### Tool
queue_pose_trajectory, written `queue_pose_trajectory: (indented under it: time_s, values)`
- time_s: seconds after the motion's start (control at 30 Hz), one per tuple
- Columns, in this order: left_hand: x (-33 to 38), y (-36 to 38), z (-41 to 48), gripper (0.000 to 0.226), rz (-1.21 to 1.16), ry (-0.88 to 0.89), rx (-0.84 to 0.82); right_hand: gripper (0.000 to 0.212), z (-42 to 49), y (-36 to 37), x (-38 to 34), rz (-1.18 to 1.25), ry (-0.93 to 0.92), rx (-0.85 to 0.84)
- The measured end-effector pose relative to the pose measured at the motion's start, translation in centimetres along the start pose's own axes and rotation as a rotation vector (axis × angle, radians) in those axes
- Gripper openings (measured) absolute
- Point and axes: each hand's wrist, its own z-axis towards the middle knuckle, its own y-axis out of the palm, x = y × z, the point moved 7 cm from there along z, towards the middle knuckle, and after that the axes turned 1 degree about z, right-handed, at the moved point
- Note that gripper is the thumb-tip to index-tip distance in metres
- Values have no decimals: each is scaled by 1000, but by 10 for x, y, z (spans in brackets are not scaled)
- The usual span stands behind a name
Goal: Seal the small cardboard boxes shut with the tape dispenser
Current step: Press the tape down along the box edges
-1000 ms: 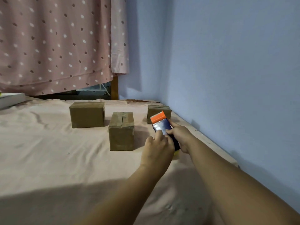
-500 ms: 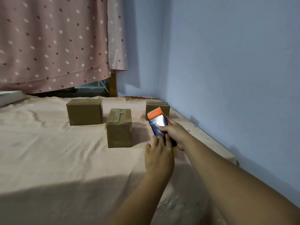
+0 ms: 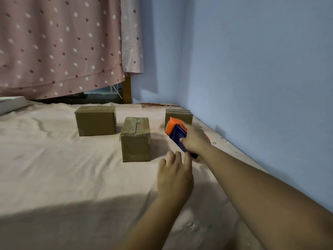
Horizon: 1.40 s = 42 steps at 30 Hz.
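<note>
Bedsheet [image 3: 54,177], pink and creased, carries everything here, so the boxes stand on a soft, giving surface, not a firm one. Nearest the camera, the left hand [image 3: 173,175] hovers just above the sheet, empty, its fingers loosely spread and just short of the dispenser's near end. Beyond it the right hand [image 3: 195,139] is wrapped around the tape dispenser [image 3: 177,135], gripping the dark blue body from its right side with the orange head pointing away toward the far boxes. Hard plastic like this is probably light and stiff, and best held around the body as it is now, clear of the cutting end at the head.

Left of the dispenser stands the middle box [image 3: 135,139], tape already laid unevenly over its top flaps. Small cardboard of this kind is likely light and may slide or sink on the sheet when tape is pressed down, so the free hand would do well to steady a side wall. Farther back sit the left box [image 3: 95,120] and the corner box [image 3: 180,115], the latter partly hidden behind the dispenser's head; whether either is fully sealed is hard to tell.
</note>
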Motion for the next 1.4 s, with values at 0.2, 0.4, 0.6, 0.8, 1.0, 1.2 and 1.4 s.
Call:
queue_pose_trajectory:
  time_s: [0.2, 0.4, 0.6, 0.8, 1.0, 1.2, 1.4]
  values:
    - [-53, 7, 31, 16, -15, -38, -14, 44, -1, 44, -11, -90, -177, -82]
    - [-117, 9, 43, 37, -94, -147, 140, 58, 3, 69, -11, -430, -201, -179]
    - [-180, 25, 26, 39, -688, -631, 295, 65, -2, 67, -11, -467, -206, -227]
    - [-175, 55, -3, 72, -818, -566, 106, 75, -14, 61, -13, -534, -223, -343]
    - [-205, 69, -13, 50, -1044, -942, 153, 85, -9, 63, -10, -446, -150, -378]
    - [-213, 67, -20, 36, -1160, -1106, 180, 74, -10, 30, -28, -306, -271, 51]
    - [-197, 45, -8, 31, -778, -784, 134, 37, -5, 31, -59, 356, -219, 193]
